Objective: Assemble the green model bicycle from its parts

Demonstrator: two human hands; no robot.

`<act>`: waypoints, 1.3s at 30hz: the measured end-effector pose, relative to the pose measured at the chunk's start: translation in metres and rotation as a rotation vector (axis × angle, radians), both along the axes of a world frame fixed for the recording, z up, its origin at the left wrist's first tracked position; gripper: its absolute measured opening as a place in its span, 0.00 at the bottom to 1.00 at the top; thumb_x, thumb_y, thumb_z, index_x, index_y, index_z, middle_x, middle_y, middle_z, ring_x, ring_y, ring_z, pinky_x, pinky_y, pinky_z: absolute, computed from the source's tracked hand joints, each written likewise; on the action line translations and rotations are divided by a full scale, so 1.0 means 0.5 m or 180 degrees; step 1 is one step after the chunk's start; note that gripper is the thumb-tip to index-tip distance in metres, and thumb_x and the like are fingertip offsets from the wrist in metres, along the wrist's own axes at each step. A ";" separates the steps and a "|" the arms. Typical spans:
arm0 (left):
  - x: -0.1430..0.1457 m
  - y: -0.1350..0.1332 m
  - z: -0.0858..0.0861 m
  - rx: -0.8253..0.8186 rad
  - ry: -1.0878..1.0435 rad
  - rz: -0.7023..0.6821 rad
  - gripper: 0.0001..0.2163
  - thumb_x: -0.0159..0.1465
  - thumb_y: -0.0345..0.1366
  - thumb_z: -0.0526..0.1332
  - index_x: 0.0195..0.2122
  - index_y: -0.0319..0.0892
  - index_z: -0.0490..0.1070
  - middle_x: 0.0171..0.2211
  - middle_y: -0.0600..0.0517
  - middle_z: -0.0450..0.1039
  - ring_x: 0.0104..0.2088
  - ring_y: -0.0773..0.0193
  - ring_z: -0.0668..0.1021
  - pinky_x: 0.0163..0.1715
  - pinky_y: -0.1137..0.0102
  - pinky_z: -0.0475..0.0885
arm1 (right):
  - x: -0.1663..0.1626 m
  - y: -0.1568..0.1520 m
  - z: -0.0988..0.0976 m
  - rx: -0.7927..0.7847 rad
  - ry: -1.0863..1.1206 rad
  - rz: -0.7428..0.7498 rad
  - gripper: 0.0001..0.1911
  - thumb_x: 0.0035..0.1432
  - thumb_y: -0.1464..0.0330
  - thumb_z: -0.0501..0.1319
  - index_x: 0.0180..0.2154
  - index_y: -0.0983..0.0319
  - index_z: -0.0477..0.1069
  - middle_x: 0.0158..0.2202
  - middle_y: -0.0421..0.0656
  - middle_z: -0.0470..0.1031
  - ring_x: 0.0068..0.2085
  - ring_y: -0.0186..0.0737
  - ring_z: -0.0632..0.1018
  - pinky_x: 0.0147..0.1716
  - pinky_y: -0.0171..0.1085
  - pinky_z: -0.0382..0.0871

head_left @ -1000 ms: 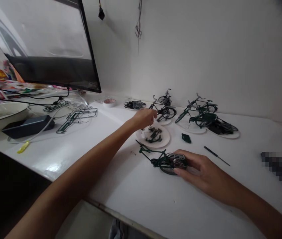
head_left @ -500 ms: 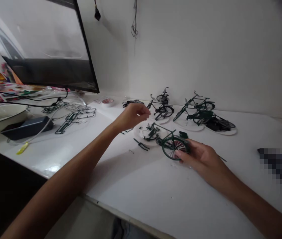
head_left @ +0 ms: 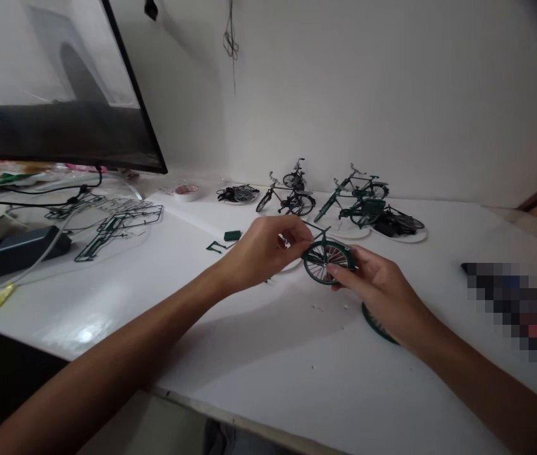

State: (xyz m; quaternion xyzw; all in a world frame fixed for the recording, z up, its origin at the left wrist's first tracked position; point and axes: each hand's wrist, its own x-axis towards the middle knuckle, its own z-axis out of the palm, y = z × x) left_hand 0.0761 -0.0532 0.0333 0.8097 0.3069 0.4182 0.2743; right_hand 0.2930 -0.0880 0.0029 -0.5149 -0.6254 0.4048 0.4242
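My right hand (head_left: 377, 272) grips a small dark green model bicycle (head_left: 325, 232) by its rear wheel, thumb on the hub and fingers behind. The bicycle is held upright above the white table, with no handlebar visible on it. Against the front of its wheel, my left hand (head_left: 280, 249) is closed in a pinch, hiding the pedal area and much of the frame. What lies between those fingertips is hidden. Under my right wrist, a green wheel (head_left: 378, 325) lies partly covered. A white plate (head_left: 291, 264) is mostly hidden behind my left hand.
Several model bicycles (head_left: 291, 201) stand along the wall, some by plates of parts. Left are green part frames (head_left: 121, 224), a tape roll (head_left: 186, 191), a black box (head_left: 19, 249), a yellow cutter (head_left: 0, 297) and a monitor (head_left: 64, 120). A small green block (head_left: 232, 236) lies nearer.
My left hand has come from above the plate to the bicycle, its fingertips now at the frame. My right hand keeps its hold on the wheel. The view has turned right.
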 end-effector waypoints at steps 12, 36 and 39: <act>0.053 -0.040 -0.026 -0.0662 -0.0607 -0.0137 0.05 0.64 0.29 0.63 0.40 0.40 0.69 0.34 0.52 0.75 0.35 0.69 0.78 0.32 0.75 0.72 | -0.019 -0.019 0.010 0.0642 -0.0661 -0.0001 0.07 0.60 0.63 0.64 0.39 0.58 0.73 0.28 0.36 0.69 0.30 0.36 0.70 0.28 0.35 0.61; 0.052 -0.044 -0.030 -0.0419 -0.0277 0.0018 0.06 0.64 0.29 0.62 0.38 0.42 0.64 0.32 0.54 0.71 0.31 0.70 0.74 0.26 0.75 0.65 | -0.017 -0.025 0.011 0.0704 -0.0900 0.0062 0.05 0.61 0.63 0.63 0.37 0.58 0.71 0.28 0.37 0.69 0.29 0.37 0.69 0.27 0.35 0.60; 0.054 -0.044 -0.032 -0.0419 -0.0279 0.0013 0.06 0.63 0.28 0.62 0.38 0.42 0.64 0.32 0.54 0.71 0.31 0.70 0.73 0.26 0.75 0.65 | -0.018 -0.023 0.009 0.0682 -0.0830 0.0091 0.06 0.62 0.63 0.63 0.37 0.58 0.71 0.29 0.37 0.70 0.31 0.38 0.70 0.29 0.35 0.61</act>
